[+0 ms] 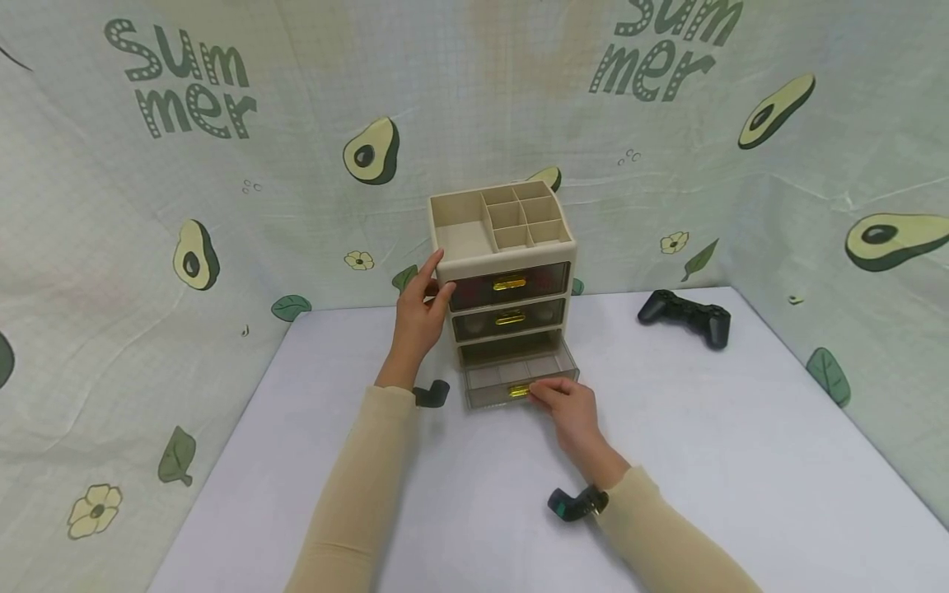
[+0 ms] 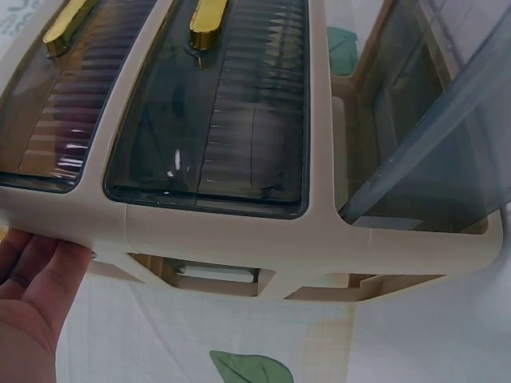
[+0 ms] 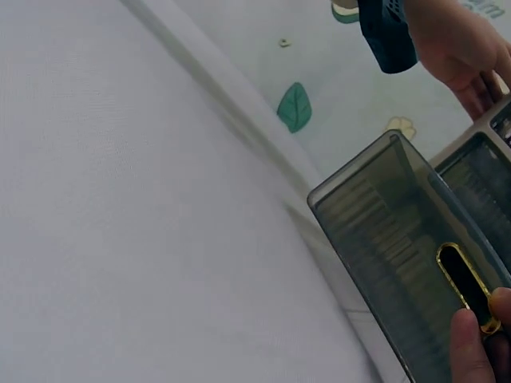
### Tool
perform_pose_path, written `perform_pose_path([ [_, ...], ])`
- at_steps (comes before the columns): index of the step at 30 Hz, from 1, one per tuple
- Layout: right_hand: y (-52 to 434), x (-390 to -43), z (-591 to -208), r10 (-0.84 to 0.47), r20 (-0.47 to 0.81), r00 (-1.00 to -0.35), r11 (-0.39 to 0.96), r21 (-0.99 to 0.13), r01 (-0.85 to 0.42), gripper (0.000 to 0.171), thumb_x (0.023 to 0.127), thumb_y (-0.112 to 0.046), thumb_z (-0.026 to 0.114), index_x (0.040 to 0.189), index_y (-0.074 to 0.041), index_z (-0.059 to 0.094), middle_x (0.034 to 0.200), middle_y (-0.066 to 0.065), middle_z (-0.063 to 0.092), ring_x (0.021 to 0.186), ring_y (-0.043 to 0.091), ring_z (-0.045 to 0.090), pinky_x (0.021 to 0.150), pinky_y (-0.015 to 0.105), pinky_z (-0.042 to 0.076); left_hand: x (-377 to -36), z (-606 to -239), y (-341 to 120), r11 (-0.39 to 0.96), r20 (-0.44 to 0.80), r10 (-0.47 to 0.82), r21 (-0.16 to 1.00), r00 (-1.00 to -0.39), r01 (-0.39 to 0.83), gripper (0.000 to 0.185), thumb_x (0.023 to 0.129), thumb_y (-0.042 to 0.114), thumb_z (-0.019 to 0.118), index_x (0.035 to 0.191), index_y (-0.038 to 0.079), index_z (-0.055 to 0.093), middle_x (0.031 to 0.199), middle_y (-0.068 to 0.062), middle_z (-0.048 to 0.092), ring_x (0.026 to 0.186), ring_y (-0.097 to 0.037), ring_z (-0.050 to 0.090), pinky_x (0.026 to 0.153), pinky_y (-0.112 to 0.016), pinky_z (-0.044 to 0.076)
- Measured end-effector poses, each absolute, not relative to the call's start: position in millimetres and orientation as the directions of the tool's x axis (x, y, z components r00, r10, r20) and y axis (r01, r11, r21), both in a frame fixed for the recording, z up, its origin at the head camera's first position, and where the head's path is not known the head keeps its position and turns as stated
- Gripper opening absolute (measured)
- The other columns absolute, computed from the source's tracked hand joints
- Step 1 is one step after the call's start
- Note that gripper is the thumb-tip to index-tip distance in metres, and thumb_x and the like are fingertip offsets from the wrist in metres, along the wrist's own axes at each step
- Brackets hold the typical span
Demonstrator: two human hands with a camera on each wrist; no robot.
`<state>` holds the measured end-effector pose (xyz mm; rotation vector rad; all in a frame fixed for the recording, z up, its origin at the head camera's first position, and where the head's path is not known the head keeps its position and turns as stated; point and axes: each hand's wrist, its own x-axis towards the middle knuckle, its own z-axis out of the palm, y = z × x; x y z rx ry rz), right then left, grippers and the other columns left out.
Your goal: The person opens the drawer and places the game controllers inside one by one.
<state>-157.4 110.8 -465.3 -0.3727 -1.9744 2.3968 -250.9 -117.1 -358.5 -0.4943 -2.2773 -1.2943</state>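
Observation:
A beige desk organizer [image 1: 504, 239] with three smoky drawers and gold handles stands on the white table [image 1: 741, 461]. Its bottom drawer [image 1: 519, 375] is pulled out and looks empty. My right hand [image 1: 567, 405] pinches that drawer's gold handle [image 1: 518, 391]; the right wrist view shows my fingertips [image 3: 479, 351] on the handle [image 3: 467, 286]. My left hand [image 1: 421, 317] rests against the organizer's left side, thumb near the top rim; the left wrist view shows my fingers [image 2: 36, 275] touching the beige frame [image 2: 239, 231]. The two upper drawers are closed.
A black game controller [image 1: 685, 315] lies on the table to the right of the organizer. An avocado-print cloth backdrop [image 1: 222, 165] encloses the table at the back and both sides.

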Motion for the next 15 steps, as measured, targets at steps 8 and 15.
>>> perform_pose_path([
  [8, 116, -157, -466, 0.137, -0.155, -0.978, -0.127, -0.982, 0.137, 0.021, 0.089, -0.001, 0.067, 0.106, 0.010, 0.066, 0.097, 0.010, 0.068, 0.085, 0.013, 0.071, 0.086, 0.034, 0.056, -252, -359, -117, 0.491, 0.565, 0.077, 0.696, -0.821, 0.525, 0.054, 0.098, 0.030, 0.057, 0.149, 0.029, 0.039, 0.110, -0.013, 0.061, 0.100, -0.025, 0.064, 0.083, -0.042, 0.056],
  [15, 122, -156, -463, 0.116, -0.133, -0.984, -0.022, -0.991, 0.132, 0.022, 0.087, -0.005, 0.071, 0.105, 0.008, 0.068, 0.099, 0.011, 0.068, 0.086, 0.013, 0.069, 0.084, 0.029, 0.057, -253, -360, -119, 0.494, 0.568, 0.081, 0.691, -0.819, 0.528, 0.054, 0.098, 0.032, 0.056, 0.149, 0.032, 0.038, 0.110, -0.012, 0.061, 0.100, -0.025, 0.064, 0.083, -0.042, 0.056],
])
